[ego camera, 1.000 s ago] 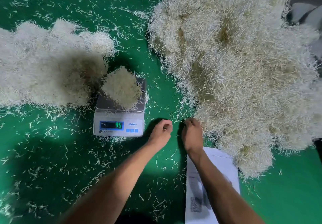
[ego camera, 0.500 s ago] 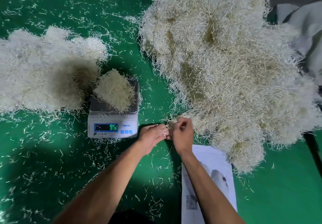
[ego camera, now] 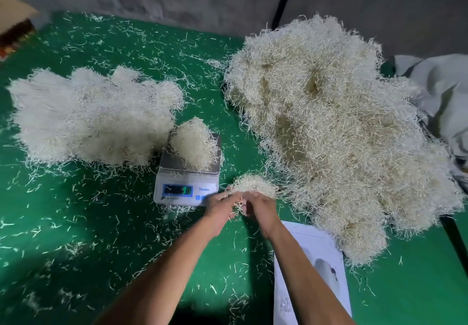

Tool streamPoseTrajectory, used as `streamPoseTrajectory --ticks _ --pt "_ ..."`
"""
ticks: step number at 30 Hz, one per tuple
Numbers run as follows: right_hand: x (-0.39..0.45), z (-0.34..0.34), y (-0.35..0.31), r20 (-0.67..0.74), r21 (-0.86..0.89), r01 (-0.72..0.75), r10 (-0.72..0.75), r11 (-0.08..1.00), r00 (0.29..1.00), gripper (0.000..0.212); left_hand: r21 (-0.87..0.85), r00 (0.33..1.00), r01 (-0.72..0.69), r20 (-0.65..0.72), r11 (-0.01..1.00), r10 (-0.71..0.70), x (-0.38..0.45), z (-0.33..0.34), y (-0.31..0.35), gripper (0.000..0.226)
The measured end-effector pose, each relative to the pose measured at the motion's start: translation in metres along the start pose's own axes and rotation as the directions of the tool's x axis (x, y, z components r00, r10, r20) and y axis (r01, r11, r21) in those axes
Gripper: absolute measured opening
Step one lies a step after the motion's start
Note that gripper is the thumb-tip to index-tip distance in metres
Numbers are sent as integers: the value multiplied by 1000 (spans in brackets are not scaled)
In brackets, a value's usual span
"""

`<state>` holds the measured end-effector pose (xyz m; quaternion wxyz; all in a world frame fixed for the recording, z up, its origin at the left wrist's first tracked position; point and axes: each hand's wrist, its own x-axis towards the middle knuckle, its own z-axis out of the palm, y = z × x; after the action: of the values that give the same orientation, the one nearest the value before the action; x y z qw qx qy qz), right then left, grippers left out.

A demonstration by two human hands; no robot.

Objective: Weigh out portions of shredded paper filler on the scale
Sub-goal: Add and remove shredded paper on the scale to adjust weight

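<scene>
A portion is sitting on the scale, its blurred display unreadable. The left hand and right hand are pinching a small tuft together, probably for topping up. Beside them the big supply heap is waiting, so plenty remains.

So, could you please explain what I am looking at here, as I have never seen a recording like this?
There is no machine here: a camera worn on a person's head looks down at their two bare arms. On the green table stands a small digital scale with a portion of shredded paper on its pan; the display is too blurred to read. A big pile of shreds lies to the right, a smaller pile to the left, and a printed sheet lies near the table's front edge. The left hand and right hand together hold a small tuft of shreds in their fingers, beside the scale.
</scene>
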<state>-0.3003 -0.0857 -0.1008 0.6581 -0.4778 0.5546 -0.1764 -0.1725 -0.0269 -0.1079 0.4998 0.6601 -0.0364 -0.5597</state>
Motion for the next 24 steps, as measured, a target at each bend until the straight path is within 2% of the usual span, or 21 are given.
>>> streamPoseTrajectory --ticks 2,4,7,8,11,13,16,19,22,24 --pt "-8 5 -3 56 -3 -27 27 1000 998 25 -83 999 -34 -4 996 34 -3 -10 3 57" --pt "-13 13 -5 55 43 -44 42 998 998 36 -113 998 -54 33 992 58 -7 -19 6 58" --pt "-20 28 -11 83 150 -82 70 985 994 61 17 994 -64 89 998 62 -14 -29 3 76" --pt "-23 33 -14 82 143 -95 84 985 993 61 81 991 -74 115 994 64 -17 -31 1 81" --pt "-22 39 -16 -77 83 -115 122 990 990 31 147 989 -112 118 983 95 -24 -40 -3 83" --pt "-18 40 -17 -161 198 -147 180 969 970 24 120 990 -110 106 987 97 -26 -46 -5 77" --pt "-17 48 -23 -190 321 -155 224 934 956 12 74 989 -116 106 990 108 -30 -56 -5 64" --pt "-11 65 -29 -206 421 -137 242 896 948 16 -5 989 -119 82 993 119 -35 -62 0 53" --pt "-7 76 -33 -222 401 -158 263 902 939 7 44 989 -134 63 990 131 -40 -67 8 37" --pt "-1 71 -36 -216 365 -165 256 916 942 23 54 986 -154 67 987 150 -42 -71 11 35"
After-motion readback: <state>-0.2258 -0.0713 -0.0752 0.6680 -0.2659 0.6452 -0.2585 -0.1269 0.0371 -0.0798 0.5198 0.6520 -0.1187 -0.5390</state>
